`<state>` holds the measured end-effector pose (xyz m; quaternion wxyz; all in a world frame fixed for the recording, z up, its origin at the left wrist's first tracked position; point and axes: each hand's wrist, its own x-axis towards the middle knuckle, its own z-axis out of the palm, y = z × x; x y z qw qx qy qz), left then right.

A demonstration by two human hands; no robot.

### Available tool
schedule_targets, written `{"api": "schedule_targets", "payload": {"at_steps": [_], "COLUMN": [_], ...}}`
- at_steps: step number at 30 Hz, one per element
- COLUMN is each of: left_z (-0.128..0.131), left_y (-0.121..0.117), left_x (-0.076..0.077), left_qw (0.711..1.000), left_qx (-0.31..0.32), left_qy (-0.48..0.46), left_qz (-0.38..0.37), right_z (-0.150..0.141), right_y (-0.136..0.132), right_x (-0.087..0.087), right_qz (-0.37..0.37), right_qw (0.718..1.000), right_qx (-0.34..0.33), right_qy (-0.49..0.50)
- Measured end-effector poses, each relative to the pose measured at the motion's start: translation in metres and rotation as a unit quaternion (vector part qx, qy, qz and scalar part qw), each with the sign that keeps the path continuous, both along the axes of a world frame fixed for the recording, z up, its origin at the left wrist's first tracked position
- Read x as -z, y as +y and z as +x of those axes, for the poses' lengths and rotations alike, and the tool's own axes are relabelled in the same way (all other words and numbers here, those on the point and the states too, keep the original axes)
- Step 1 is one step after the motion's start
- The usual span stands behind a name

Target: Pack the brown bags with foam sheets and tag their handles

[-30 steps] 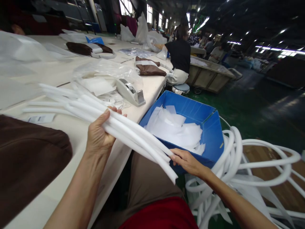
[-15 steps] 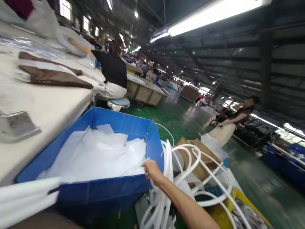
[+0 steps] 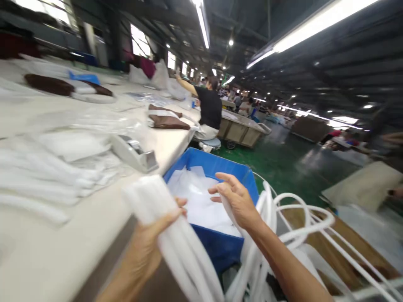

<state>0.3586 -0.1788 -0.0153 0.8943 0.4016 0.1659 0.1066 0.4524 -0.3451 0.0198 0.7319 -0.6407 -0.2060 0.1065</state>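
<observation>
My left hand is wrapped round a bundle of white foam tubes, whose blurred ends point up and to the left. My right hand is above the right part of a blue box. Its fingers are loosely curled about a single white foam tube that runs down from the palm. White thin foam sheets lie piled inside the box. To the right of my right forearm, more white tubing loops in a loose coil.
On the pale table at left lie white foam strips, a tape dispenser and brown garments. A co-worker in a black top sits beyond the box. A wheeled cart stands behind, with brown cardboard at right.
My view has swung left, showing more of the table. My right hand has come up from the box's right edge with a tube. My left hand and its bundle have come into view.
</observation>
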Motion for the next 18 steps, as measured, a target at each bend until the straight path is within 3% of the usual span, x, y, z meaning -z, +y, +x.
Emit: {"api": "schedule_targets", "payload": {"at_steps": [4, 7, 10, 15, 18], "left_z": [-0.006, 0.002, 0.007, 0.016, 0.019], "left_y": [-0.012, -0.025, -0.030, -0.026, -0.017], "left_x": [-0.001, -0.003, -0.006, -0.007, -0.012], "left_qw": [0.998, 0.996, 0.997, 0.994, 0.995], "left_qx": [0.022, 0.022, -0.020, -0.076, -0.066], "left_qy": [-0.063, -0.084, -0.077, -0.083, -0.076], "left_qz": [0.019, 0.020, 0.000, -0.011, -0.001], "right_z": [-0.011, -0.020, -0.026, -0.022, -0.013], "right_y": [0.039, 0.062, 0.077, 0.083, 0.063], "right_x": [-0.014, -0.019, -0.022, -0.014, 0.001], "right_qz": [0.042, 0.046, 0.035, 0.027, -0.003], "right_qw": [0.998, 0.999, 0.996, 0.993, 0.992], "right_qx": [-0.043, -0.011, 0.027, -0.021, -0.081], "right_qy": [-0.003, -0.010, -0.082, -0.117, -0.096]}}
